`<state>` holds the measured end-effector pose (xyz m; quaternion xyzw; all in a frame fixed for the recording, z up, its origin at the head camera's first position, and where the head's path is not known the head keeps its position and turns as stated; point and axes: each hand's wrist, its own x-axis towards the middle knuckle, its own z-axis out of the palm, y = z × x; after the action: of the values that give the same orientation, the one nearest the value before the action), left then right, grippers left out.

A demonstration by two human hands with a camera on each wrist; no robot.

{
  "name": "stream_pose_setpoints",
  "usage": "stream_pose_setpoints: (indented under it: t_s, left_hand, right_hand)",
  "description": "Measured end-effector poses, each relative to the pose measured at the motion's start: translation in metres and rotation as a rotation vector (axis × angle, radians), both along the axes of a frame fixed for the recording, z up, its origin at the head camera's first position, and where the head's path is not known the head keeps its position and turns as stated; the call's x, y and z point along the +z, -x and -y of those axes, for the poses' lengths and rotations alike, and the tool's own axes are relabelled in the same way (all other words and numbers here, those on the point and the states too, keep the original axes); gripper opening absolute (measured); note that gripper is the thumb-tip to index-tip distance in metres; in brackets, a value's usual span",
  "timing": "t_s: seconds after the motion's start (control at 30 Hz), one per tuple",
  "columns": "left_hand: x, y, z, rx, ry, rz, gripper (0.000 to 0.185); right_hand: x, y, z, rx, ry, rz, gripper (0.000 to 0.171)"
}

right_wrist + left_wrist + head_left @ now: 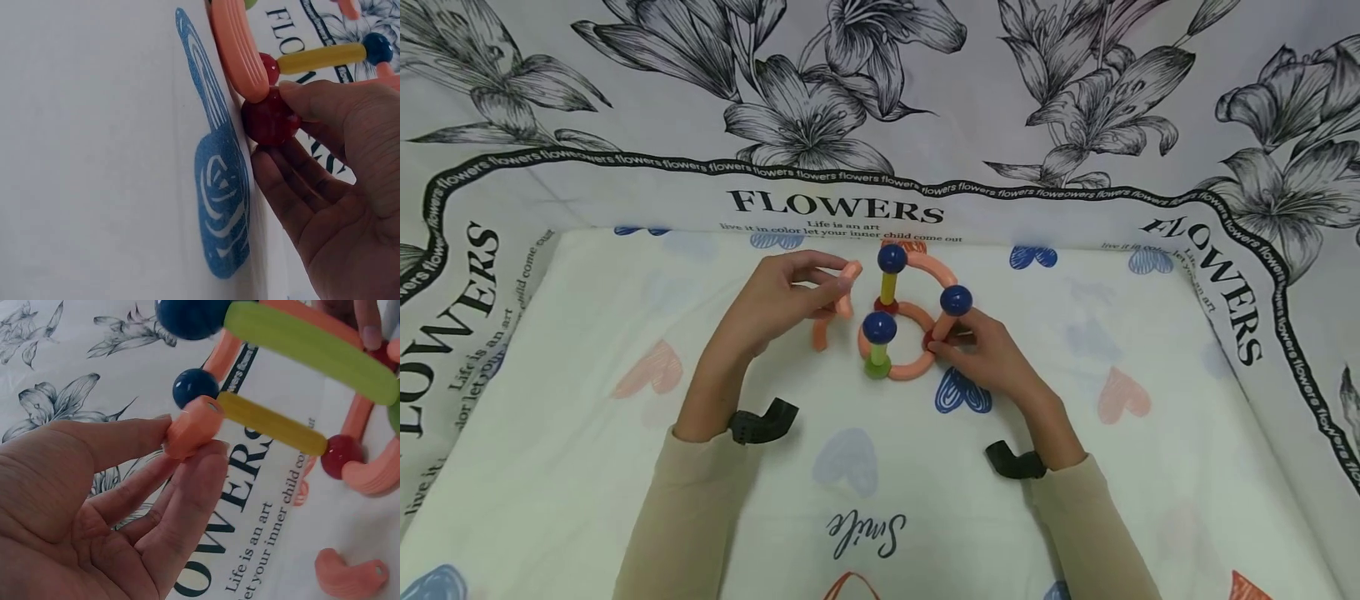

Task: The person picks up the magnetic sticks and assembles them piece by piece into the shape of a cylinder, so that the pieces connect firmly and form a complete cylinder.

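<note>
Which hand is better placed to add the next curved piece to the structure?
Left. The left hand already pinches a curved orange piece beside the structure, while the right hand steadies the red ball at its base.

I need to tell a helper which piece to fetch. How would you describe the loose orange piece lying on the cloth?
On the white heart-print cloth, find the structure of orange arcs and blue balls. Just left of it, below the left hand, lies a short curved orange plastic piece. Unlike the other arcs, it lies loose on the cloth.
</note>
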<state>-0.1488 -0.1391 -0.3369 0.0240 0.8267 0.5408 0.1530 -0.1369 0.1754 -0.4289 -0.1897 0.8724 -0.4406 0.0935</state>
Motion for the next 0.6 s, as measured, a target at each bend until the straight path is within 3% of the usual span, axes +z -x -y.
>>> stream_pose_setpoints:
  t_s: [0.13, 0.47, 0.6]
  left_hand:
    - [-0.0025, 0.0001, -0.0031, -0.024, -0.046, -0.002, 0.05]
    - [-0.0071, 0.0027, -0.0054, 0.003, -0.108, 0.03, 0.049]
    - [-0.0077, 0.0024, -0.0099, 0.009, -0.129, 0.005, 0.048]
  right_hand:
    - [0.0005, -0.0014, -0.0012, -0.01, -0.012, -0.005, 0.016]
    - [-0.0014, -0.0005, 0.0001, -0.003, -0.008, 0.012, 0.018]
    - [-0.0013, -0.0007, -0.0003, -0.004, -0.007, 0.018, 0.018]
